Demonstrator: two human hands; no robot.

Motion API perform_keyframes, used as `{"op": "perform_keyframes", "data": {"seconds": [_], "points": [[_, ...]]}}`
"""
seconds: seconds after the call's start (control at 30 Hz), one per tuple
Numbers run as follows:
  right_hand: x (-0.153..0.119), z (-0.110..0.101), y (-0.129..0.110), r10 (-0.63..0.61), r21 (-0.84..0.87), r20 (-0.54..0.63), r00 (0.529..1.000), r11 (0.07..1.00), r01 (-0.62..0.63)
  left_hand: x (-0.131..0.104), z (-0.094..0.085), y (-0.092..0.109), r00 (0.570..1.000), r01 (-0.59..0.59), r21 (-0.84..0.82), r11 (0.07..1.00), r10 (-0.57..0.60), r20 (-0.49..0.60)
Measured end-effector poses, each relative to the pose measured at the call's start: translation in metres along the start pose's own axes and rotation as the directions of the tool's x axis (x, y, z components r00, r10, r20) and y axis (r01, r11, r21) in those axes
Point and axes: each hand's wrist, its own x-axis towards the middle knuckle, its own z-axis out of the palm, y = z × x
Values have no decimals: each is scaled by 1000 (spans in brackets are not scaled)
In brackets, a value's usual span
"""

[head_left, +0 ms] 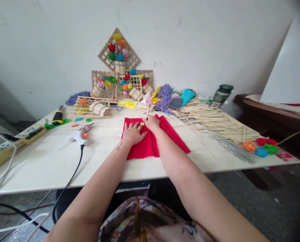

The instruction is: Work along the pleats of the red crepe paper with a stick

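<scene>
A red sheet (pixel 145 148), creased like crepe paper, lies on the table in front of me. My left hand (pixel 134 133) rests flat on it with the fingers spread. Close to its fingertips is a small yellow disc (pixel 142 124), lying on the red sheet. My right hand (pixel 152 122) is closed round a slim pale pen (pixel 148 111), held upright just right of the disc. Its tip is hidden by the fingers. The right part of the sheet passes under my right wrist.
A glue gun (pixel 78 137) with a black cord lies left, near a utility knife (pixel 57 116) and a power strip (pixel 26 137). Bamboo sticks (pixel 215 121) and wires (pixel 228 146) spread right. Lattice frames (pixel 104 84) with paper flowers stand at the back, beside purple yarn (pixel 165 95).
</scene>
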Motion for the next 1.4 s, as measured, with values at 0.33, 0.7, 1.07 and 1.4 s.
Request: {"op": "perform_keyframes", "data": {"seconds": [0.33,0.7,1.07,1.4], "points": [[1,2,1,3,2,12,1000,1000,-3,0,-1,1,1000,7,0,1000,-7,15],[-3,-4,-1,10,39,20,1000,999,-11,0,-1,0,1000,15,-6,1000,-15,25],[-3,-1,1,3,40,-1,1000,999,-3,0,0,0,1000,12,-3,1000,-12,25],[-3,0,2,20,62,-5,1000,998,-20,0,0,0,1000,5,-10,1000,-5,22]]}}
